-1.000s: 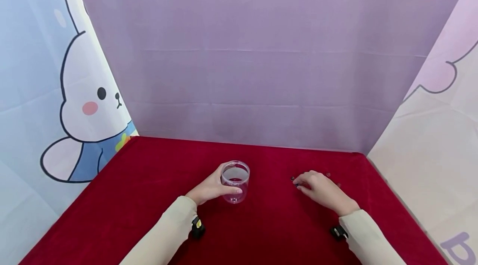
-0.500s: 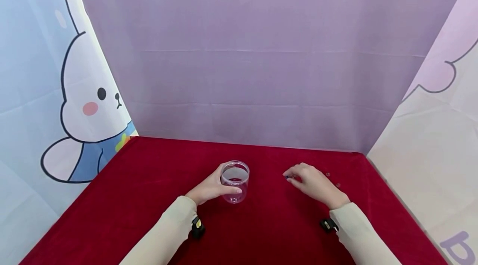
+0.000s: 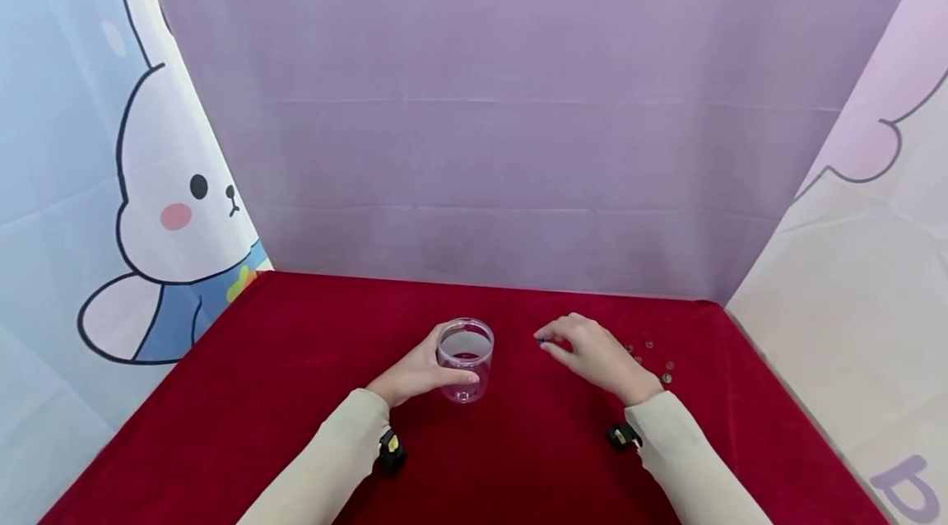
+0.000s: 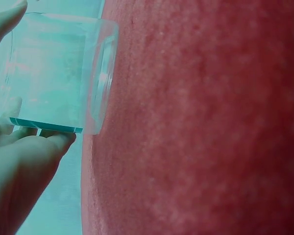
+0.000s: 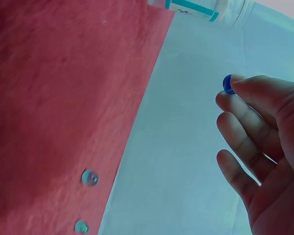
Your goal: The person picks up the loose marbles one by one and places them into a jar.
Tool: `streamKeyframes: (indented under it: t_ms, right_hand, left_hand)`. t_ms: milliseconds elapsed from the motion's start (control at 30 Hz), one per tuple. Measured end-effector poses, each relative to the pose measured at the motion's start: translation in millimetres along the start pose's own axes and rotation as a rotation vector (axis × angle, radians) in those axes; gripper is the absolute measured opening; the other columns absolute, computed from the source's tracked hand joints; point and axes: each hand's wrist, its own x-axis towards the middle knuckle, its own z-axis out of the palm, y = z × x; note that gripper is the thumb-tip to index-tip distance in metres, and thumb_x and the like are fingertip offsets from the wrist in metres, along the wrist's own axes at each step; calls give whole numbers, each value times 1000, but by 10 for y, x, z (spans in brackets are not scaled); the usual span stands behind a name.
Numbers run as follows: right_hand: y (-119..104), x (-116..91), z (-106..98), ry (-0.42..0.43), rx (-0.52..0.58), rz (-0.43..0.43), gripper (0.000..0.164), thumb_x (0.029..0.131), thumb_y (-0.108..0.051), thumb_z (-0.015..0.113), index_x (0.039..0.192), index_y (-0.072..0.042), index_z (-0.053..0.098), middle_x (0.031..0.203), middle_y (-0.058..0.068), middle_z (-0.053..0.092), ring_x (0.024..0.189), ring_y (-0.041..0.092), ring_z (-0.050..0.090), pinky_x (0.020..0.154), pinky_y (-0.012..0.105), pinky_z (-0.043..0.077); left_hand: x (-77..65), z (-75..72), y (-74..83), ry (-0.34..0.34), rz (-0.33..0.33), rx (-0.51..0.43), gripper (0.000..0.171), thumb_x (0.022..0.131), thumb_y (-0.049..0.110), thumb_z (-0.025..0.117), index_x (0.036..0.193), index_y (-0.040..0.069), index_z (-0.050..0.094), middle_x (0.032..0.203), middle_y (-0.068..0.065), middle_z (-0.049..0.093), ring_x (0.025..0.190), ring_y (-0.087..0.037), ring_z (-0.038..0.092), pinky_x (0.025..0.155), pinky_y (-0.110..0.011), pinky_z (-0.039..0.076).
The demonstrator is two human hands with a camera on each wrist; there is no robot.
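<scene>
My left hand [image 3: 422,369] grips a clear plastic jar [image 3: 465,356] around its side, thumb in front and fingers behind. The jar stands upright and open-topped, close over the red cloth; the left wrist view shows its clear wall [image 4: 54,73] and base near the cloth. To the right of the jar, my right hand [image 3: 592,352] pinches a small blue marble [image 5: 228,84] between thumb and index finger, raised above the cloth. Its other fingers [image 5: 232,127] are loosely bent. In the head view the marble is mostly covered by the fingertips.
Several small clear marbles [image 3: 666,378] lie on the red cloth [image 3: 533,443] to the right, behind and beside my right hand. A purple curtain [image 3: 474,113] rises behind the table, with printed curtains [image 3: 170,155] at both sides.
My right hand has lifted the blue marble and moved left toward the jar, uncovering more marbles on the cloth. My left hand and the jar have stayed in place.
</scene>
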Motion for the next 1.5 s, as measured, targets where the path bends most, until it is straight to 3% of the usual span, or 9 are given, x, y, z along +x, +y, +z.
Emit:
streamKeyframes:
  t_ms: [433, 700, 1500]
  right_hand:
    - [-70, 172, 100, 22, 91, 12, 21, 91, -18, 76, 112, -13, 74, 103, -5, 67, 93, 11, 62, 81, 35, 56]
    - [-143, 274, 172, 51, 135, 4, 21, 91, -20, 76, 112, -18, 73, 106, -8, 67, 95, 6, 61, 83, 28, 55]
    - [-426, 552, 382, 115, 232, -89, 24, 88, -10, 78, 112, -10, 74, 103, -2, 69, 93, 13, 62, 79, 39, 57]
  left_hand:
    - [26, -16, 5, -9, 15, -10, 92, 78, 37, 88, 150, 24, 33, 137, -2, 50, 128, -26, 48, 102, -49, 45]
    - [33, -15, 6, -8, 18, -15, 92, 78, 35, 88, 150, 23, 32, 138, -2, 50, 128, -25, 47, 103, -49, 44]
    - [38, -5, -9, -19, 23, -23, 92, 81, 34, 86, 152, 21, 29, 142, -3, 48, 129, -24, 46, 105, -49, 43]
